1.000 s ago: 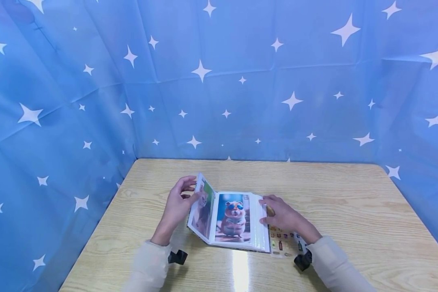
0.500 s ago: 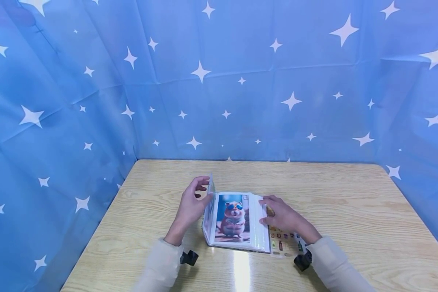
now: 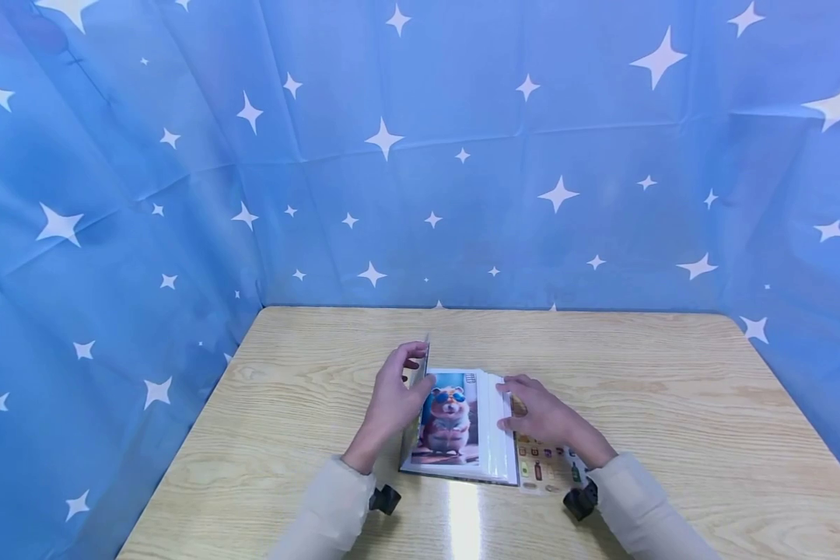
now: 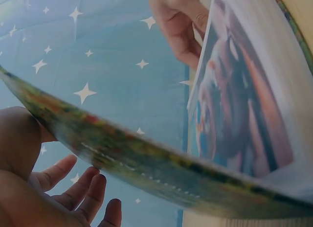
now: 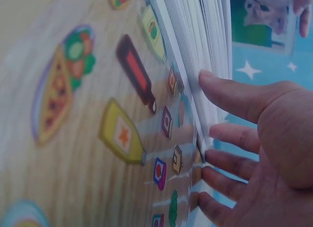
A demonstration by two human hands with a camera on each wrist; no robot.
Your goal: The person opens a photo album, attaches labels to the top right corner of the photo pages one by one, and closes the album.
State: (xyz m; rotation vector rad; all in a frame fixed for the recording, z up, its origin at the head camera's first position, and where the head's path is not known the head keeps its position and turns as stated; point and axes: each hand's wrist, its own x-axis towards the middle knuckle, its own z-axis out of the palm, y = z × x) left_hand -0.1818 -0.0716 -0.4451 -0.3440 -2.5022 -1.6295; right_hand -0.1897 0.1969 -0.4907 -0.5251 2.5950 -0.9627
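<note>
A photo album lies open on the table, showing a picture of a hamster in blue sunglasses. Its front cover, patterned in green and brown on the outside, stands nearly upright. My left hand pinches this cover at its free edge, thumb on the inner side and fingers against the outside. At the album's right edge is my right hand, its thumb and extended fingers touching the stacked page edges. Partly beneath that hand lies a clear sticker sheet with small food and bottle pictures.
The light wood table carries the album and the sticker sheet near its front. A blue curtain with white stars hangs behind and along both sides. Black wrist cameras sit under both sleeves.
My left hand has swung the album's cover up and to the right, from leaning left to nearly upright. The picture inside the cover has turned out of sight. My right hand has stayed in place.
</note>
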